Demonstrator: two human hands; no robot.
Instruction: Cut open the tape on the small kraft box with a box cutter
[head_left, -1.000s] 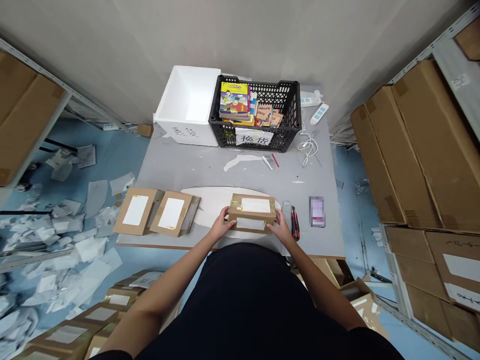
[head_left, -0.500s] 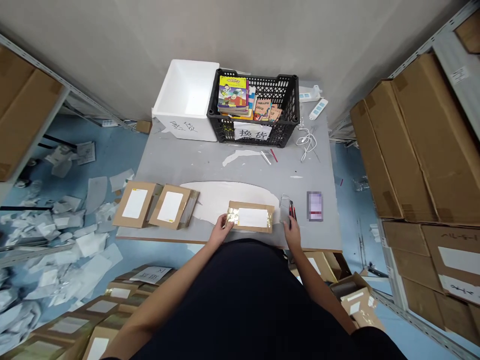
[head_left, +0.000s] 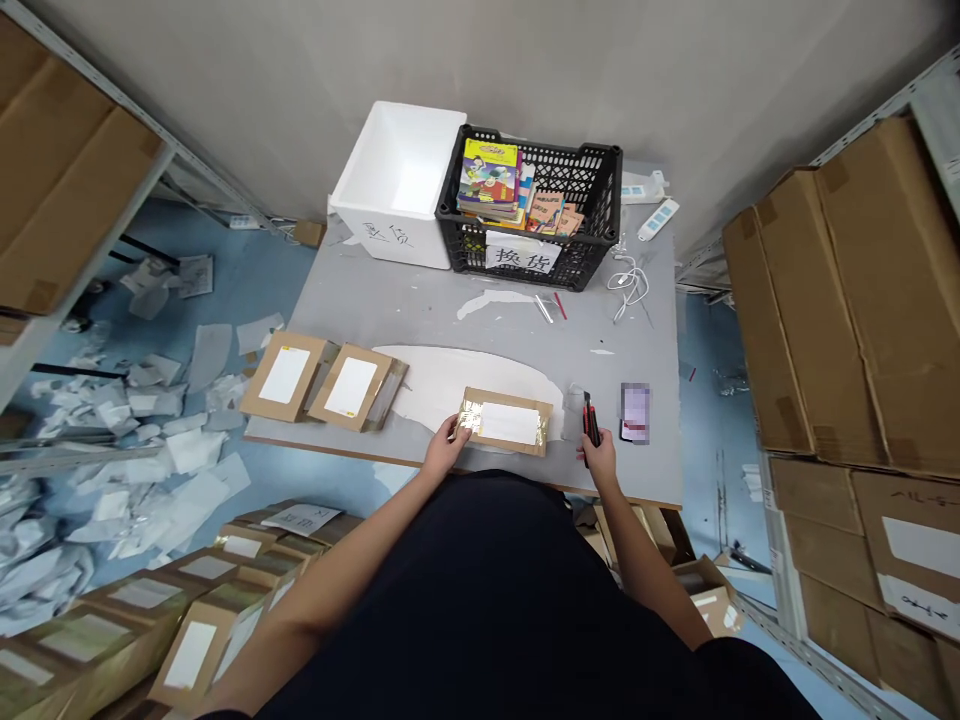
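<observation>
A cardboard parcel (head_left: pixel 510 424) with a white label and shiny tape lies on the grey table (head_left: pixel 420 310) near its front edge. My left hand (head_left: pixel 445 446) grips the parcel's left end, thumb on top. To the right of the parcel, my right hand (head_left: pixel 600 460) is closed round a red and black utility knife (head_left: pixel 591 420), which points away from me. The phone (head_left: pixel 636 412) lies flat just right of that hand. Two more labelled cardboard boxes, one (head_left: pixel 283 376) at the far left and one (head_left: pixel 352 388) beside it, rest on the table's left side.
At the table's back stand a white foam box (head_left: pixel 405 190) and a black crate (head_left: pixel 540 255) holding books. A white cable (head_left: pixel 628 282) and power strip (head_left: pixel 658 220) lie at right. Shelves of cartons (head_left: pixel 840 300) flank the table; stacked parcels (head_left: pixel 191 650) sit at lower left.
My right hand has lifted the knife, which now shows more clearly between the parcel and the phone. My left hand still holds the parcel. The whole view has shifted slightly.
</observation>
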